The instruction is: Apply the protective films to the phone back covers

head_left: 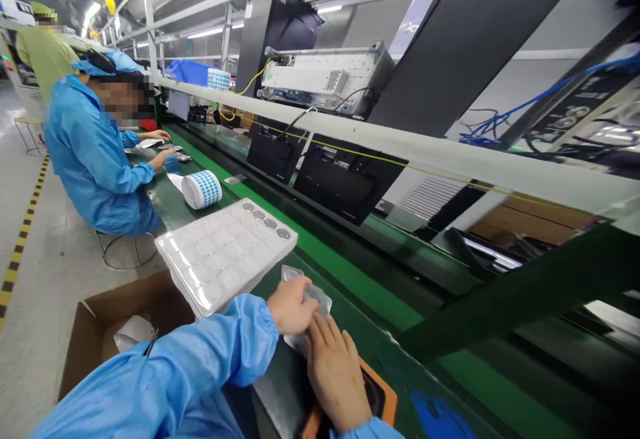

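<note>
A plastic tray (225, 255) sits beside the left hand (293, 305).

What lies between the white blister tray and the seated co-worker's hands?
A roll of blue-dotted stickers lies there on the green workbench, as the head view shows.

**Long green workbench with a white tray and a label roll on it**

The green workbench (325, 265) runs away along the line, with a white plastic blister tray (225, 255) lying flat near its edge, a few cells holding round metal discs (270, 223). Further along, a roll of blue-dotted labels (201, 189) lies on its side beside a white sheet (175, 182). An orange-rimmed black mat (385, 392) sits at the near end. On the grey floor (50, 259), beside yellow-and-black hazard tape (20, 239), stand an open cardboard box (125, 319) and a round wire stool (125, 249).
</note>
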`<state>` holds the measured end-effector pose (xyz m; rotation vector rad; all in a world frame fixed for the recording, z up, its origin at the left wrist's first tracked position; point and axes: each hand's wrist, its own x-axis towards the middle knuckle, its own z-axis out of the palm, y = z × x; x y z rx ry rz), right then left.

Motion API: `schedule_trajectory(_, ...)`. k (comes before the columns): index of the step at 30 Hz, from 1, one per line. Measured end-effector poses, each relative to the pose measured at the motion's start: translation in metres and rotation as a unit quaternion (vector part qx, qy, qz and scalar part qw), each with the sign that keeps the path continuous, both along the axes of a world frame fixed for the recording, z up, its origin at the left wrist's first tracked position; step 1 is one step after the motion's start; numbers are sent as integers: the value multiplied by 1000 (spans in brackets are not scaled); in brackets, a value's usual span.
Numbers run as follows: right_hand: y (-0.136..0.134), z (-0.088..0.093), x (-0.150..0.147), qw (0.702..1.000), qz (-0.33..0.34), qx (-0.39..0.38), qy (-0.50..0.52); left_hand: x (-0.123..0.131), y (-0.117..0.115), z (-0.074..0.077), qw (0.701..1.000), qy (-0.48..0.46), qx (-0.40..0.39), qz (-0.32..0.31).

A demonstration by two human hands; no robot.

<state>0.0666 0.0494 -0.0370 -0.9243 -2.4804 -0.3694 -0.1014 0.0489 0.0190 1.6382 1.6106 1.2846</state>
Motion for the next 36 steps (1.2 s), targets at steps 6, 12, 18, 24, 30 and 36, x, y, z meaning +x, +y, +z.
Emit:
schedule_trajectory(6,18,-16,-7,999,-2,-40,-1,-129,75,63,968,160,-74,176)
schedule_trajectory(12,19,-8,-2,991,-27,-100,86,-164,154,76,926,291,-181,160)
schedule_trajectory(18,15,-2,-4,979,-57,-159,116,-126,207,56,899,370,-225,59)
schedule_trajectory(24,14,1,-2,972,-62,-180,140,-119,212,68,898,376,-228,35)
schedule_trajectory(30,20,3,-1,954,-26,-145,261,-79,149,97,934,341,-107,-14)
schedule_trajectory(36,10,49,34,931,-44,-142,332,18,35,70,939,265,54,-210)
